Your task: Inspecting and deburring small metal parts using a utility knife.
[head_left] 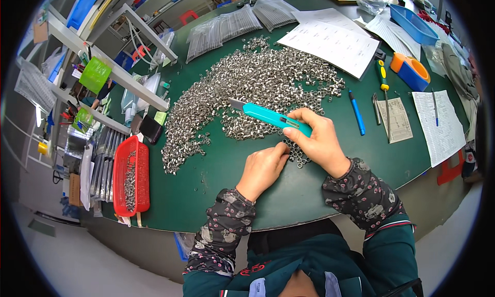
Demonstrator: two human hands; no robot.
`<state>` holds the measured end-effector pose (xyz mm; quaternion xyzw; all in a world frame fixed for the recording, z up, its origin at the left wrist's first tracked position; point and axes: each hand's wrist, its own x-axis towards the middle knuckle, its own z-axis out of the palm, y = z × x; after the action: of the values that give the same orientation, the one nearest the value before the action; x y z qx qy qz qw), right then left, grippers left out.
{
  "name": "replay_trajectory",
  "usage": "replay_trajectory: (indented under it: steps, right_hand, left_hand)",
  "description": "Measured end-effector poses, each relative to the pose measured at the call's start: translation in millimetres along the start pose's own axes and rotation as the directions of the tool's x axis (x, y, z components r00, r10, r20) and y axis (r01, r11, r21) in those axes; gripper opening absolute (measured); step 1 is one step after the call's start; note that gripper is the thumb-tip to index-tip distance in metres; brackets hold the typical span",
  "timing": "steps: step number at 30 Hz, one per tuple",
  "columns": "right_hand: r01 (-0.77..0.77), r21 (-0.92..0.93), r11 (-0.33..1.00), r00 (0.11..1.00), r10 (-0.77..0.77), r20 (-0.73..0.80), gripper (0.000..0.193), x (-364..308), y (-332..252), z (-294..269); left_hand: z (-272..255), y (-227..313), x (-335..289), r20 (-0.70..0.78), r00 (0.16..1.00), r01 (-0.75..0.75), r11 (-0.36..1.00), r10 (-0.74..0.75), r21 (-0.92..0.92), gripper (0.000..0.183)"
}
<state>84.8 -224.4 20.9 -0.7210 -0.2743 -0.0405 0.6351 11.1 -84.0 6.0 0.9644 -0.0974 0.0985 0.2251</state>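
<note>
A teal utility knife [270,116] is being gripped by the fingers of the right hand [320,142], blade [236,103] being held out over the pile of metal rings [268,65]. At the pile's near edge, the fingers of the left hand [264,167] are being kinda bunched up, can't tell if anything's being pinched. Small metal bits [130,186] are being held in a red basket [144,176] left of the pile.

A head-worn fisheye, left of its pair, looks down and forward from near above the green worktop [291,207], whose edge curves.
</note>
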Motion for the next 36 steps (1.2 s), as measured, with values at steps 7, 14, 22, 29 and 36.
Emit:
replay_trajectory:
  steps: [7,14,22,29,36]
  right_hand:
    - [0.017,-0.027,0.999,1.0,-0.017,0.008,0.024,1.2,-1.7,1.5]
    - [0.028,-0.124,0.992,0.999,-0.022,0.047,0.024,-5.6,1.5,1.6]
    - [-0.063,-0.121,0.991,0.981,0.083,0.173,0.024,-5.6,2.8,1.9]
    - [-0.09,-0.046,0.995,0.993,0.093,0.068,0.025,3.6,3.0,-1.1]
    - [-0.066,-0.09,0.994,0.994,0.073,0.08,0.025,-0.3,-1.2,-1.7]
  left_hand:
    - [-11.0,-18.6,-0.5,-0.069,0.962,0.162,0.757,-0.263,-0.633,0.008]
    - [-35.1,-54.9,-17.9,0.172,0.889,0.099,-0.188,-0.424,-0.977,0.004]
    - [-37.7,-64.0,-14.8,0.121,0.872,-0.025,-0.289,-0.474,-0.957,0.004]
    - [-43.7,-62.8,-17.1,-0.012,0.825,0.252,0.386,-0.565,-0.887,0.011]
    - [-55.7,-46.4,-30.0,0.234,0.885,0.439,0.889,-0.402,-0.134,0.033]
